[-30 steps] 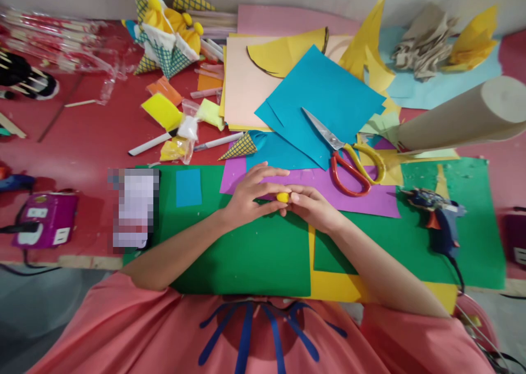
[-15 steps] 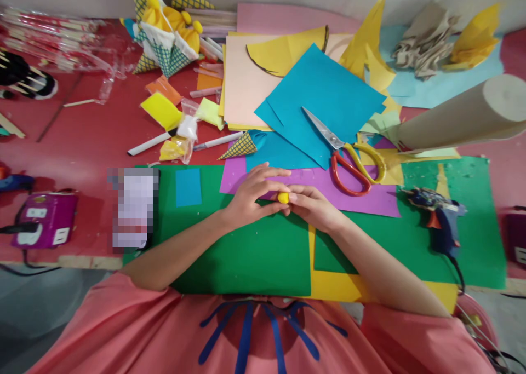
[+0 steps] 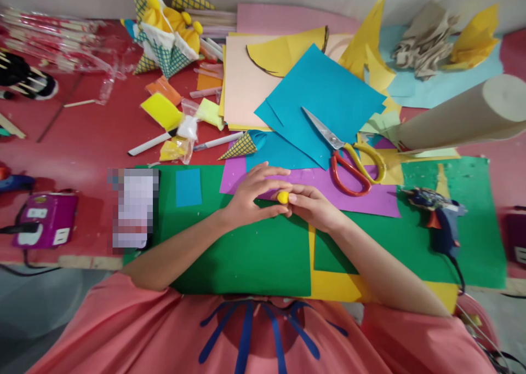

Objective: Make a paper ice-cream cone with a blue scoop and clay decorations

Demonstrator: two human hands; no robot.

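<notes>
A small yellow lump of modelling clay (image 3: 283,197) is pinched between the thumb and fingers of my right hand (image 3: 314,205). My left hand (image 3: 257,194) is open around it, its thumb and fingers apart on either side of the lump. Whether the left fingertips touch the clay I cannot tell. Both hands are above the green sheet (image 3: 246,259) and the edge of the purple sheet (image 3: 361,199). Scissors (image 3: 335,141) with red and yellow handles lie beyond my right hand. Past my left hand rests a checked paper cone (image 3: 242,145) with a blue top.
A glue gun (image 3: 446,226) lies at the right, near a large paper roll (image 3: 464,114). At the left are a phone (image 3: 133,209) and a purple power socket box (image 3: 46,219). Blue paper (image 3: 324,89), clay packets (image 3: 161,111) and finished cones (image 3: 168,40) are farther back.
The fingers have shifted very slightly around the yellow clay. Everything else on the table stays where it was.
</notes>
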